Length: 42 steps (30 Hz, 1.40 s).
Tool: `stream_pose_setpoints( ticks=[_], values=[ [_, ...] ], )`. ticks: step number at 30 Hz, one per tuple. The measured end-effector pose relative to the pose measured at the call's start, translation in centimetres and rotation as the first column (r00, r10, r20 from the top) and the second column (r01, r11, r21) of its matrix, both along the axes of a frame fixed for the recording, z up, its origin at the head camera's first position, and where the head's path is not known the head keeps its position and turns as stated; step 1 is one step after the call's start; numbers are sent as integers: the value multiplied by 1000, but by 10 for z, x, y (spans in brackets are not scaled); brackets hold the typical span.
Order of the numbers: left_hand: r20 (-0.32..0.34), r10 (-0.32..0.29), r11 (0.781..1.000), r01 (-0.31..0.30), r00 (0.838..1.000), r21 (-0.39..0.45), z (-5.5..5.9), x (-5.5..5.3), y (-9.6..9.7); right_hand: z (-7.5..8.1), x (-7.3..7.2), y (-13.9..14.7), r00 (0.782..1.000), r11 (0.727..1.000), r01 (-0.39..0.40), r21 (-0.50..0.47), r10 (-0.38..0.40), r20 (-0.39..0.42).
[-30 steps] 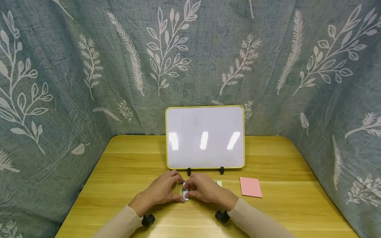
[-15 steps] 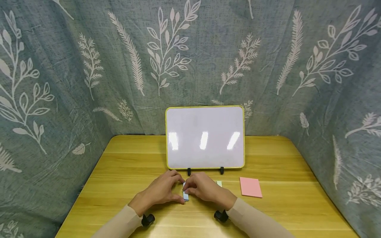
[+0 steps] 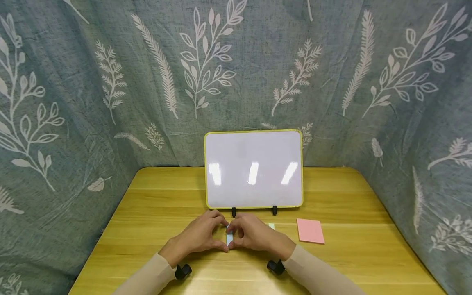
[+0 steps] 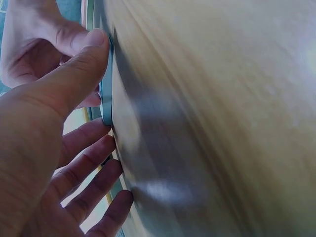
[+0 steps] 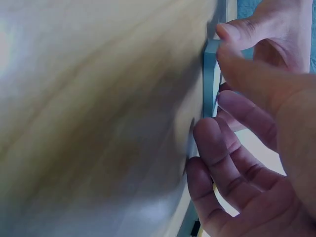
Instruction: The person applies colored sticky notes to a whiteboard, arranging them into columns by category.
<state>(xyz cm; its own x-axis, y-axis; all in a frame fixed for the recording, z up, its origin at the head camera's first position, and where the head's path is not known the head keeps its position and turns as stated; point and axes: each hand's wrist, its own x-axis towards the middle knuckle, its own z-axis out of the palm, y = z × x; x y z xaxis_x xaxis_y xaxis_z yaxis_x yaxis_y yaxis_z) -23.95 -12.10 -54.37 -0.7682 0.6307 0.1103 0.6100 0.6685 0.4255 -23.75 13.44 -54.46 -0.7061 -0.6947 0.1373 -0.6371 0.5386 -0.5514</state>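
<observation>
A light blue sticky note pad point(image 3: 230, 239) lies on the table between my hands, partly covered by fingers. My left hand point(image 3: 202, 233) holds it from the left, thumb at its near end and index finger at its far end. In the left wrist view the blue edge of the pad point(image 4: 106, 101) runs between those two fingertips. From the right, my right hand point(image 3: 254, 232) curls over the pad, its thumb at the near corner and index finger toward the far part. The right thumb point(image 5: 242, 64) is blurred at the pad's corner in the right wrist view.
A pale green slip point(image 3: 271, 226) shows behind my right hand, mostly hidden. Farther right lies a pink sticky note pad point(image 3: 310, 231). Beyond the hands a whiteboard point(image 3: 253, 151) with a yellow rim stands on black feet, in front of a patterned curtain point(image 3: 147, 82).
My right thumb moved from the pad's near end up toward its middle, then back down to the near end. The left hand has kept its place.
</observation>
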Motion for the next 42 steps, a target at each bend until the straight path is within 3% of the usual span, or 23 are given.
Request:
stream_pose_setpoints(
  ticks=[7, 12, 21, 34, 42],
  values=[
    [3, -1, 1000, 1, 1000, -7, 0, -1, -1, 5, 3, 0, 999, 999, -25, 42, 26, -32],
    [6, -6, 1000, 6, 1000, -6, 0, 0, -2, 7, 4, 1, 999, 999, -36, 27, 36, 4],
    [9, -10, 1000, 10, 1000, -1, 1, 0, -2, 5, 3, 0, 999, 999, -33, 15, 33, -42],
    [37, -2, 1000, 1, 999, 16, 2, 0, 0, 6, -1, 0, 998, 996, 44, -72, -40, 56],
    [43, -37, 999, 36, 998, 19, 2, -5, -3, 6, -4, 4, 995, 994, 52, -91, -45, 86]
  ],
)
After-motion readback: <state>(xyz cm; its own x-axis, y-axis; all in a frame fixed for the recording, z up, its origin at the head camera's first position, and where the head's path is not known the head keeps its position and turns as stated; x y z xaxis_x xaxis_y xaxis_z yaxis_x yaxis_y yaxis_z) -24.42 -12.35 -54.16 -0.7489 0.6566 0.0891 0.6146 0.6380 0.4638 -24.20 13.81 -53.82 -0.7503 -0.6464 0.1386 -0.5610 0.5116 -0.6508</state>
